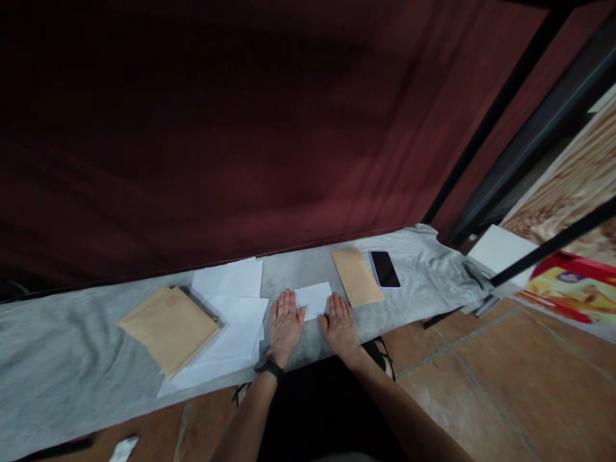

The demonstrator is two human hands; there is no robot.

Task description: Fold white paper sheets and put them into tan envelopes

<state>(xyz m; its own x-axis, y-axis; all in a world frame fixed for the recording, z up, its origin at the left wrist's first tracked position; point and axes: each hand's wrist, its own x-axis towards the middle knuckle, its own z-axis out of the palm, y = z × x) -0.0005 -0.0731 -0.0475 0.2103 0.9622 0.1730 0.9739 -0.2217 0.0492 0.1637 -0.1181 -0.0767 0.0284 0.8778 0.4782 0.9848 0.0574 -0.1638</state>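
Note:
A small folded white sheet of paper (314, 299) lies flat on the grey cloth in front of me. At its left end rests my left hand (285, 324), palm down with the fingers stretched out. My right hand (341, 324) lies flat in the same way at the sheet's right end. Both hands touch the paper's edges and grip nothing. Just beyond my right hand is a single brown envelope (357, 277). Left of my left hand, several larger white sheets (235, 324) lie loosely overlapped, and a stack of brown envelopes (171, 327) partly covers them.
A phone (385, 269) with a dark screen lies right of the single envelope. The grey cloth (58, 359) covers a long narrow table, its right end bunched. Behind hangs a dark red curtain (269, 160). Black metal bars (500, 109) and a colourful printed box (572, 289) stand at the right.

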